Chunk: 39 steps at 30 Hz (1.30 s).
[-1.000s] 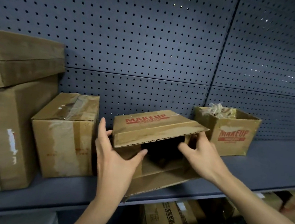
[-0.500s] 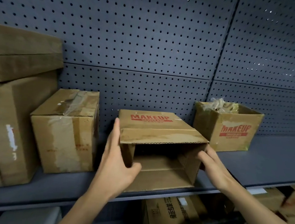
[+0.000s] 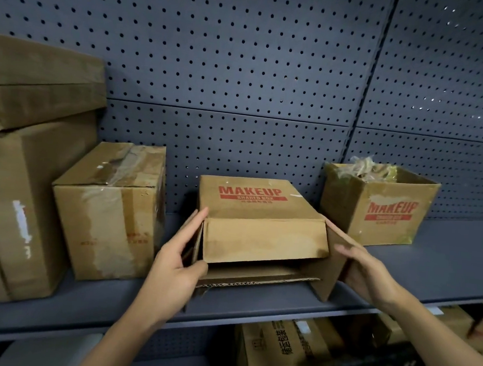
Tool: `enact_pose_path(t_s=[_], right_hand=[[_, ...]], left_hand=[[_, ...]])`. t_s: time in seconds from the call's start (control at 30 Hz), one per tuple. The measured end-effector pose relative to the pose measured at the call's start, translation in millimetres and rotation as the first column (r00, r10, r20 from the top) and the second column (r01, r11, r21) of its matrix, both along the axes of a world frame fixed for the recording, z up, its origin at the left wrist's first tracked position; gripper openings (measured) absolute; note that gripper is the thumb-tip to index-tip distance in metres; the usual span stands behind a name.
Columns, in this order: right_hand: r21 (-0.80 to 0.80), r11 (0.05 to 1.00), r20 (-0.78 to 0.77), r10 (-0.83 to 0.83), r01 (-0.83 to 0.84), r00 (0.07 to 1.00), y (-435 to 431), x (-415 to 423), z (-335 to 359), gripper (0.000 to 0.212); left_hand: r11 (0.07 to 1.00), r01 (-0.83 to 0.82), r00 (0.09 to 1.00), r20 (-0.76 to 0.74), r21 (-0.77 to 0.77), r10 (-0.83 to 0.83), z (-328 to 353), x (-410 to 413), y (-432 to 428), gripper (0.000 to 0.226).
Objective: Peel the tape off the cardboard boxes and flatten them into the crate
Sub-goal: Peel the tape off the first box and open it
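a: how far along does the job look?

b: early. the person has one box in hand, the middle makeup box [image 3: 260, 219], lying on its side on the shelf [image 3: 444, 274] with its open end toward the camera. the flaps at that end are loose; the top one hangs down over the opening, so no tape seems to hold that end. it keeps its box shape, though, so it is not flat yet.

a: and the hands?

b: the left hand [image 3: 178, 267] has its grip closed on the left side flap, thumb in front and fingers behind the edge. the right hand [image 3: 366, 270] lies open and flat against the right side flap, pressing rather than clasping.

a: what is left?

b: most of it, by the look. the taped box [image 3: 108, 210] just to the left is sealed, with wide clear tape across top and front. two larger cartons [image 3: 19, 165] are stacked at far left, the lower one showing pale tape marks. the open makeup box [image 3: 377, 205] on the right is upright and holds crumpled clear stuff, possibly peeled tape, though that cannot be told.

a: the crate?

b: none can be made out for certain; more boxes sit under the shelf.
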State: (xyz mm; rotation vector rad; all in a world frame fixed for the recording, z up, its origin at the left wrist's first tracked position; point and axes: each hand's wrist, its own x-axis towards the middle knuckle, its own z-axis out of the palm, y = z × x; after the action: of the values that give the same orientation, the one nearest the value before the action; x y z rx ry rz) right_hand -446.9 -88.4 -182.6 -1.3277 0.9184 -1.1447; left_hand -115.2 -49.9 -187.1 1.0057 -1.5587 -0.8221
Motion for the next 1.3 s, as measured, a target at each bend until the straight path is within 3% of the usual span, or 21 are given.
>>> enact_pose_path(t_s=[0.07, 0.13, 0.23, 0.37, 0.47, 0.57, 0.6, 0.73, 0.83, 0.93, 1.03, 1.3], right_hand=[[0.046, 0.997, 0.046, 0.057, -0.059, 0.997, 0, -1, 8, 0.052], [0.119, 0.991, 0.048, 0.06, -0.065, 0.997, -3, 3, 17, 0.062], [0.225, 0.97, -0.066, -0.074, 0.087, 0.995, -12, 11, 26, 0.066], [0.252, 0.955, -0.197, -0.107, 0.156, 0.975, -26, 21, 36, 0.049], [0.24, 0.958, -0.236, -0.098, 0.156, 0.967, -33, 29, 45, 0.038], [0.167, 0.971, -0.21, -0.132, 0.169, 0.969, -34, 35, 51, 0.027], [0.112, 0.981, -0.18, -0.136, 0.157, 0.974, -34, 35, 52, 0.026], [-0.045, 0.981, -0.028, -0.188, 0.186, 0.982, -28, 33, 58, 0.039], [-0.125, 0.976, 0.001, -0.177, 0.176, 0.984, -25, 29, 58, 0.053], [-0.227, 0.962, -0.088, -0.172, 0.148, 0.981, -22, 30, 51, 0.061], [-0.27, 0.953, -0.145, -0.182, 0.138, 0.973, -21, 34, 41, 0.059], [-0.302, 0.942, -0.128, -0.191, 0.145, 0.973, -21, 39, 34, 0.055]], left_hand=[[0.999, 0.041, 0.998, -0.052, -0.016, -0.042, 0, 2, -2, 0.08], [0.999, 0.049, 0.986, -0.16, -0.007, -0.049, 3, 3, -6, 0.064], [0.984, -0.01, 0.916, -0.393, 0.18, 0.081, 9, -1, -17, 0.048], [0.926, 0.03, 0.909, -0.395, 0.377, 0.131, 10, -4, -32, 0.091], [0.903, 0.062, 0.942, -0.323, 0.425, 0.087, 15, -9, -32, 0.091], [0.946, 0.056, 0.94, -0.335, 0.32, 0.058, 14, -10, -29, 0.041], [0.961, 0.048, 0.943, -0.33, 0.271, 0.046, 13, -8, -27, 0.036], [0.995, 0.013, 0.948, -0.317, 0.102, 0.021, 17, -2, -19, 0.055], [1.0, 0.022, 0.946, -0.323, 0.016, -0.016, 22, -2, -14, 0.069], [0.999, 0.034, 0.934, -0.355, 0.005, -0.03, 27, -5, -12, 0.064], [0.999, -0.031, 0.955, -0.296, -0.017, 0.025, 26, -7, -13, 0.056], [0.981, -0.135, 0.983, -0.144, -0.136, 0.116, 18, -1, -17, 0.046]])
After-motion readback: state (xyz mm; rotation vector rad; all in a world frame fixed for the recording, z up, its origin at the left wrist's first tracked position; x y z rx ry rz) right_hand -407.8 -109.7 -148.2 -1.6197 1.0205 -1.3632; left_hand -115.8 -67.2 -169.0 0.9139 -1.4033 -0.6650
